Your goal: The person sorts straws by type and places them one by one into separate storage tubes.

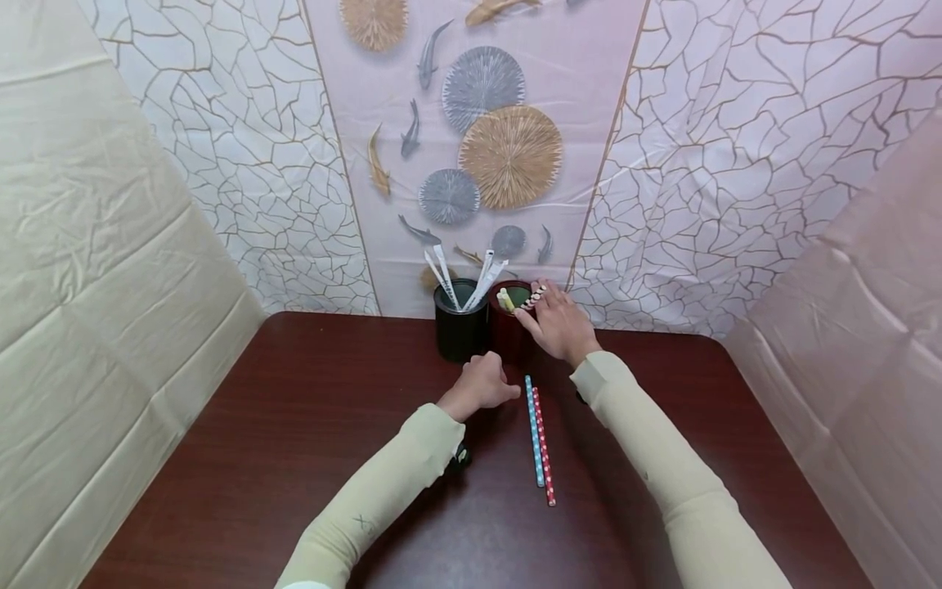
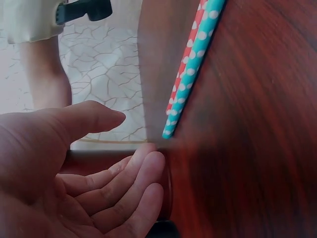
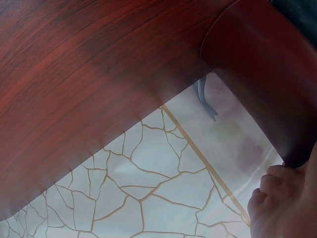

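My right hand (image 1: 562, 325) is at the right side of the dark red cup (image 1: 508, 339), its thumb and fingers apart at the rim. Between them lean black-and-pink striped straws (image 1: 533, 297); a yellow straw (image 1: 506, 299) also stands in this cup. In the right wrist view its fingertips (image 3: 270, 181) lie by the cup's rim. My left hand (image 1: 482, 383) hovers in front of the cups, fingers loosely bent and holding nothing. Just right of it, a blue dotted paper straw (image 1: 534, 433) and a red dotted paper straw (image 1: 545, 450) lie side by side on the table.
A black cup (image 1: 459, 334) touches the red cup's left side and holds several white paper-wrapped straws (image 1: 486, 282). Both stand near the back edge of the brown wooden table (image 1: 331, 458). A patterned cloth (image 1: 684, 204) hangs behind, with beige cloth (image 1: 88, 270) at the sides.
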`<action>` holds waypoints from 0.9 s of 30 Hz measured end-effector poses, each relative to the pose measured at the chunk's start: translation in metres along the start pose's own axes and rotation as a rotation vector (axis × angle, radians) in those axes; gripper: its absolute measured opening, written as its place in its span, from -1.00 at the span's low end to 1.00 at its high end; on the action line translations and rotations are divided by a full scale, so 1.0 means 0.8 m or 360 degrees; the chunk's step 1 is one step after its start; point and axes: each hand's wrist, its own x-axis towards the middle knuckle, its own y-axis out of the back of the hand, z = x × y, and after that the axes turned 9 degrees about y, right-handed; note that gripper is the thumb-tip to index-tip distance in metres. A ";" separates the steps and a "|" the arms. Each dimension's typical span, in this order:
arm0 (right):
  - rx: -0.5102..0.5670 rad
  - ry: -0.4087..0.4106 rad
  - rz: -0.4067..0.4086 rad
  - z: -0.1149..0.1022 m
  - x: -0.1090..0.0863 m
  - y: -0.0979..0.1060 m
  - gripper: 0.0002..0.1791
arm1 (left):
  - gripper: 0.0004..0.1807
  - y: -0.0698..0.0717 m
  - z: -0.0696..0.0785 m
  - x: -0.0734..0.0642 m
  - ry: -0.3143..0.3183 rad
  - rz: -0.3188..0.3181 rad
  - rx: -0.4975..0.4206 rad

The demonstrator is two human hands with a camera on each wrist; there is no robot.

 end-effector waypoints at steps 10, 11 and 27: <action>0.0003 0.0013 0.0014 0.001 0.000 -0.001 -0.07 | -0.68 -0.029 0.008 0.013 0.0035 -0.0018 -0.0029; 0.0003 0.0013 0.0014 0.000 0.001 -0.001 -0.07 | -0.67 -0.031 0.009 0.015 0.0046 -0.0033 -0.0037; 0.0016 0.0006 0.0006 0.000 -0.001 0.001 -0.09 | -0.62 -0.101 -0.011 0.100 0.0263 -0.0094 -0.0011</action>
